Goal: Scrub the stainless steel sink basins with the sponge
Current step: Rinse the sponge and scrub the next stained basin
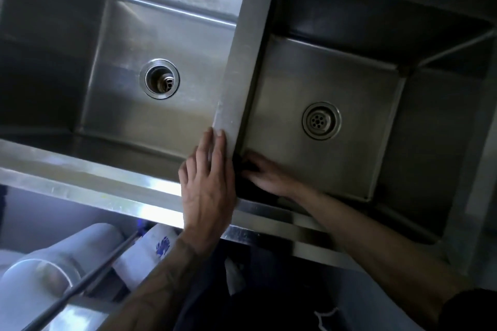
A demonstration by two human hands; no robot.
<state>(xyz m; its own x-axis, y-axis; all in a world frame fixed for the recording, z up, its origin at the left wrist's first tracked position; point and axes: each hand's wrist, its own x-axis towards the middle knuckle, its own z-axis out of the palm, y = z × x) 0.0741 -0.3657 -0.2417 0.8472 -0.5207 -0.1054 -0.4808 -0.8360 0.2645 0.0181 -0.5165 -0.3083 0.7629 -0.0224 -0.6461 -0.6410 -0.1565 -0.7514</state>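
The right hand [265, 173] is pressed onto a dark sponge [246, 166] in the near left corner of the right basin [322, 94], fingers closed over it. The left hand [207, 183] is laid flat, fingers together, on the divider [236, 83]. Knuckles could be scraped against the divider wall if the stroke is crowded. Open floor is left toward the drain [321, 120].

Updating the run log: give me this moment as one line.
left hand flat on divider | right hand pressing dark sponge in right basin near corner | left basin untouched
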